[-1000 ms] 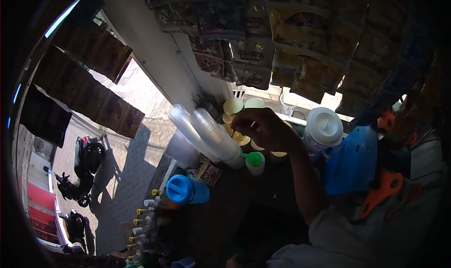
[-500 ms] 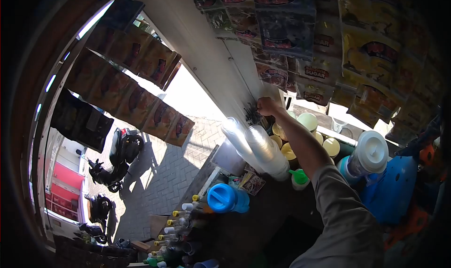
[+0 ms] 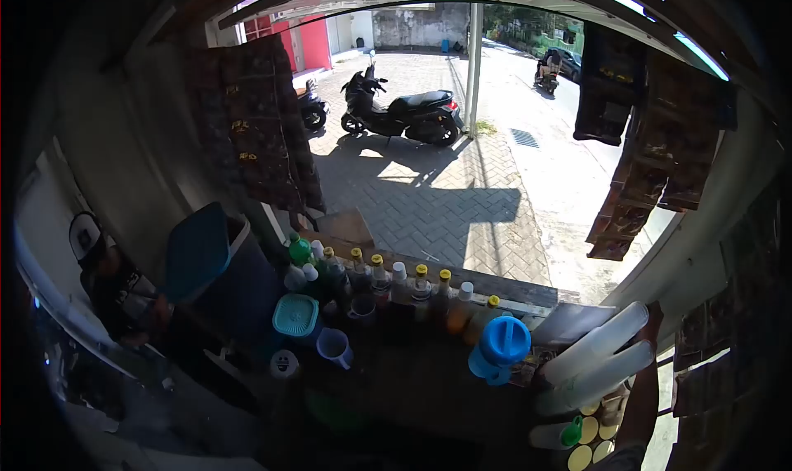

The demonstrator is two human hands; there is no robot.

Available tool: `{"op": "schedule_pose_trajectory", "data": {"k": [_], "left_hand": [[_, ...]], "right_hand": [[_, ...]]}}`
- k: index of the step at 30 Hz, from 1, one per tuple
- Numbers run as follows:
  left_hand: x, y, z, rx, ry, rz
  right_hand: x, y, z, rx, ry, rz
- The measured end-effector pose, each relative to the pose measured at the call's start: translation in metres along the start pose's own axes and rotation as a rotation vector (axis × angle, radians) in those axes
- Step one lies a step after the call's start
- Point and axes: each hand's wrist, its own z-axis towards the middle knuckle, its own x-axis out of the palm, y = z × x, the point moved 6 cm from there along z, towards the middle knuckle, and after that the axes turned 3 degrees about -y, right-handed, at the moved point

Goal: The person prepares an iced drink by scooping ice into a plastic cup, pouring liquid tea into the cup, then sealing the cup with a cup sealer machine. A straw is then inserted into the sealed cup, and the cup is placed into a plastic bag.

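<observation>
My right hand (image 3: 653, 327) is at the right edge of the counter, behind two long leaning stacks of plastic cups (image 3: 596, 382). The forearm (image 3: 642, 405) rises from below; shade and the cups hide the fingers, so their grip cannot be made out. Beside the forearm stand several containers with pale yellow lids (image 3: 580, 457) and a white bottle with a green cap (image 3: 571, 432). A blue lidded jug (image 3: 505, 341) stands left of the cups. My left hand is out of view.
Several bottles with yellow and white caps (image 3: 421, 283) line the counter's front edge. A teal-lidded tub (image 3: 295, 316) and a mug (image 3: 334, 347) are left of them. Another person (image 3: 124, 289) is at far left. Hanging packets (image 3: 256, 133) frame the opening; a motorbike (image 3: 404, 112) stands outside.
The view has swung left, bringing the bottles, street and another person into sight. My right hand, earlier a closed fist by dark thin stems behind the cups, is now mostly hidden there.
</observation>
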Motion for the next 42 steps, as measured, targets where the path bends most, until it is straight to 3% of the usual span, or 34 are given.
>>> {"op": "schedule_pose_trajectory", "data": {"k": [4, 5, 6, 10, 11, 12, 13, 15, 16, 17, 18, 19, 21, 24, 25, 26, 27, 28, 29, 31, 32, 33, 34, 37, 39, 41, 42], "left_hand": [[-0.093, -0.018, -0.039, -0.08, -0.235, -0.181], [-0.116, -0.042, -0.032, -0.085, -0.262, -0.204], [-0.13, -0.042, 0.025, -0.103, -0.269, -0.227], [-0.157, -0.024, 0.132, -0.005, -0.168, 0.542], [-0.188, 0.043, 0.186, 0.023, -0.129, 0.733], [-0.184, 0.03, 0.184, 0.064, -0.147, 0.82], [-0.174, 0.006, 0.184, 0.103, -0.17, 0.907], [-0.158, -0.026, 0.181, 0.066, -0.27, 0.881], [-0.144, -0.053, 0.174, 0.132, -0.308, 0.883], [-0.131, -0.077, 0.167, 0.161, -0.345, 0.842], [-0.118, -0.096, 0.167, 0.213, -0.343, 0.737], [-0.11, -0.103, 0.179, 0.251, -0.306, 0.662], [-0.089, -0.124, 0.191, 0.335, -0.209, 0.539], [-0.071, -0.172, 0.192, 0.396, -0.123, 0.471], [-0.068, -0.185, 0.187, 0.409, -0.09, 0.45], [-0.069, -0.19, 0.188, 0.403, -0.061, 0.478], [-0.073, -0.201, 0.191, 0.418, -0.093, 0.354], [-0.075, -0.206, 0.195, 0.423, -0.102, 0.236], [-0.073, -0.208, 0.193, 0.41, -0.039, 0.272], [-0.086, -0.222, 0.194, 0.259, -0.113, 0.027], [-0.088, -0.234, 0.186, 0.226, -0.096, 0.032], [-0.086, -0.243, 0.189, 0.233, -0.069, 0.04], [-0.091, -0.249, 0.188, 0.309, -0.11, 0.015], [-0.096, -0.273, 0.178, 0.423, -0.164, -0.01], [-0.088, -0.285, 0.178, 0.46, -0.164, -0.007], [-0.075, -0.277, 0.182, 0.295, -0.047, -0.023], [-0.068, -0.27, 0.192, 0.308, 0.017, 0.01]], "right_hand": [[-0.014, 0.022, 0.013, -0.191, 0.242, 0.006], [-0.017, 0.024, 0.015, -0.226, 0.267, -0.016], [-0.02, 0.026, 0.018, -0.26, 0.287, -0.044], [-0.035, 0.026, 0.037, -0.364, 0.346, -0.16], [-0.043, 0.012, 0.047, -0.308, 0.434, -0.171], [-0.045, 0.006, 0.058, -0.25, 0.522, -0.18], [-0.048, 0.013, 0.067, -0.028, 0.704, -0.06], [-0.058, 0.002, 0.082, 0.213, 0.766, 0.186], [-0.06, -0.091, 0.121, -0.449, 0.656, -0.225], [-0.073, 0.006, 0.095, -0.974, 0.561, -0.447], [-0.079, -0.097, 0.144, -0.392, 0.784, -0.332], [-0.075, -0.01, 0.114, -0.398, 0.796, -0.328], [-0.092, 0.069, 0.107, -0.588, 0.481, -0.311], [-0.102, 0.41, -0.006, -0.825, -0.018, -0.287], [-0.11, 0.494, -0.045, -0.89, -0.184, -0.291], [-0.126, 0.536, -0.075, -0.949, -0.345, -0.306], [-0.129, 0.469, -0.063, -0.521, -0.118, -0.045], [-0.133, 0.452, -0.077, -0.385, 0.116, -0.171], [-0.109, 0.534, -0.14, -0.218, 0.004, -0.036], [-0.053, 0.587, -0.221, -0.184, -0.082, 0.268], [-0.015, 0.606, -0.258, -0.057, -0.044, 0.407], [0.031, 0.624, -0.294, 0.226, 0.038, 0.697], [0.071, 0.634, -0.328, 0.262, 0.095, 0.607], [0.167, 0.635, -0.435, 0.697, 0.385, 0.761], [0.199, 0.616, -0.506, 0.871, 0.427, 0.826], [0.207, 0.61, -0.551, 0.846, 0.479, 0.744], [0.209, 0.609, -0.566, 0.85, 0.468, 0.735]]}}
